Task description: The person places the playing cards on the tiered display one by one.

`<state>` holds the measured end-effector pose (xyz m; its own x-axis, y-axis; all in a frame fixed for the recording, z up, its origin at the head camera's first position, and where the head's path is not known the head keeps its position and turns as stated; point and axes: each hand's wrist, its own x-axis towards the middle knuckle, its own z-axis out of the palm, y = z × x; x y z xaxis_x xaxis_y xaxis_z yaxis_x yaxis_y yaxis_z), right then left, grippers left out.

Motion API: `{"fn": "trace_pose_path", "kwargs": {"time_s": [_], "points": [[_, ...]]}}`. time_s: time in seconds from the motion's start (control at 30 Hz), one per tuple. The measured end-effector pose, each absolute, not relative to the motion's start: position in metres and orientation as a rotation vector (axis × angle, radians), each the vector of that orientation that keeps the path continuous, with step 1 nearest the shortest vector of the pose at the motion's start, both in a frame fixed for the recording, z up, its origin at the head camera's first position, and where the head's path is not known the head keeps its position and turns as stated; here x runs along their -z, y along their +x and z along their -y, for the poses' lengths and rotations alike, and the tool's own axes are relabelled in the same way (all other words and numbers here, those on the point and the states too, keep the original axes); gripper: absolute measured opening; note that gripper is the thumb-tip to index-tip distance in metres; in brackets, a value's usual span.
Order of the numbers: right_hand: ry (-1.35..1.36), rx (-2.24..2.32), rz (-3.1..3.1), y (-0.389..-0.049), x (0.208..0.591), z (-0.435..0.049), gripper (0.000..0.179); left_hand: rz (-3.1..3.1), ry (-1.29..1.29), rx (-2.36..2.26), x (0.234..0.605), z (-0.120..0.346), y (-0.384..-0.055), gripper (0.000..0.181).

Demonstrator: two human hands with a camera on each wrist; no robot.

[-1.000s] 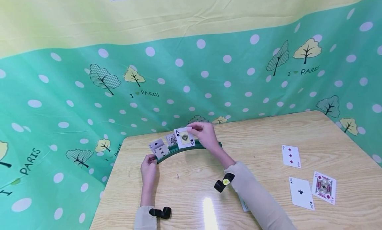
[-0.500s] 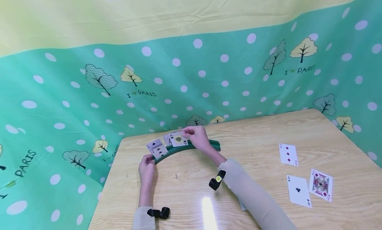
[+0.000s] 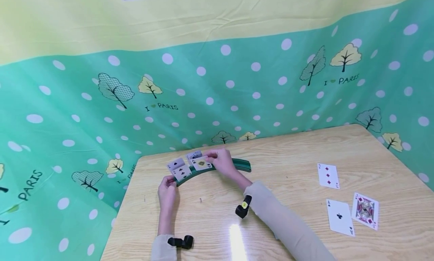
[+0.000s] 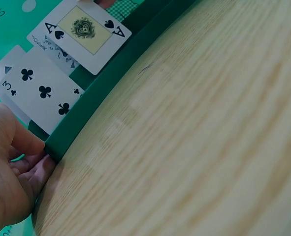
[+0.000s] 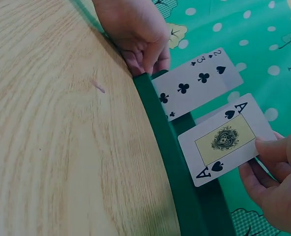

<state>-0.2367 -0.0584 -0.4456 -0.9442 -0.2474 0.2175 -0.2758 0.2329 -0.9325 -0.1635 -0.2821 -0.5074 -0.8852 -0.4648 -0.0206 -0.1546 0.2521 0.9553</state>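
My right hand [image 3: 222, 164] pinches the ace of spades [image 5: 224, 140] by its upper right corner, thumb in front. The card's lower edge is at the green curved card holder [image 3: 242, 164]; whether it sits in a slot I cannot tell. At the holder's left end, my left hand [image 3: 167, 193] pinches that tip between thumb and fingers. Beside this hand the three of clubs [image 4: 43, 92] stands in the front of the holder, partly covering the two of spades [image 3: 175, 164] behind. A joker [image 3: 194, 155] stands in back, partly hidden by the ace.
On the table's right lie a three of diamonds [image 3: 328, 175], an ace of clubs [image 3: 340, 217] and a jack of diamonds [image 3: 365, 211], all face up. A green patterned cloth [image 3: 237, 84] hangs behind the wooden table [image 3: 203, 223].
My right hand has brought the ace of spades left and then down toward the holder's front, uncovering more of the joker. My left hand has kept its hold on the holder's end.
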Motion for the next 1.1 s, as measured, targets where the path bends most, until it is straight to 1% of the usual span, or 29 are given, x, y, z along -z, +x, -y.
{"fn": "trace_pose_path", "kwargs": {"time_s": [0.5, 0.87, 1.1], "points": [[0.538, -1.865, 2.469, -0.238, 0.448, 0.058, 0.016, 2.248, 0.578, 1.697, 0.507, 0.281, -0.163, 0.036], [0.517, -1.832, 2.509, -0.24, 0.458, 0.06, 0.017, 2.259, 0.586, 1.712, 0.507, 0.28, -0.163, 0.036], [0.508, -1.834, 2.498, -0.24, 0.459, 0.063, 0.015, 2.246, 0.58, 1.741, 0.505, 0.28, -0.162, 0.037]]}}
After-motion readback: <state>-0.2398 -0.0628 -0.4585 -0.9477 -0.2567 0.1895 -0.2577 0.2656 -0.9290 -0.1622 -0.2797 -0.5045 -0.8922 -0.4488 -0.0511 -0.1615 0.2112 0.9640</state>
